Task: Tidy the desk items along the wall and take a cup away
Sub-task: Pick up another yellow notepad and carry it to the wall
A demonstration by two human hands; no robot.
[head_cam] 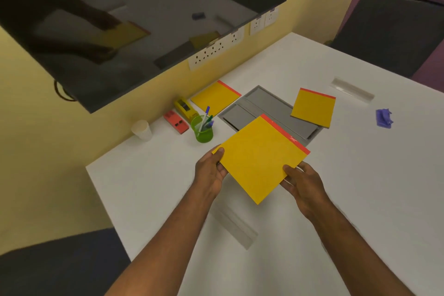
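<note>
I hold a yellow notepad with a red top strip (260,156) above the white desk (336,199), my left hand (211,173) gripping its left corner and my right hand (301,182) its lower right edge. A second yellow notepad (216,97) lies flat by the wall. A third (313,107) rests partly on the grey cable hatch (262,106). A white paper cup (141,130) stands near the wall at the left. Beside it lie a red stapler (175,122) and a yellow tape dispenser (185,108). A green pen holder (202,128) with pens stands in front of them.
A dark wall screen (144,19) hangs over the desk's back edge, with sockets (213,51) below it. A purple object (384,118) lies at the right. Clear cable covers (352,89) sit in the desk. Dark chairs stand at far right (389,31) and lower left (60,264).
</note>
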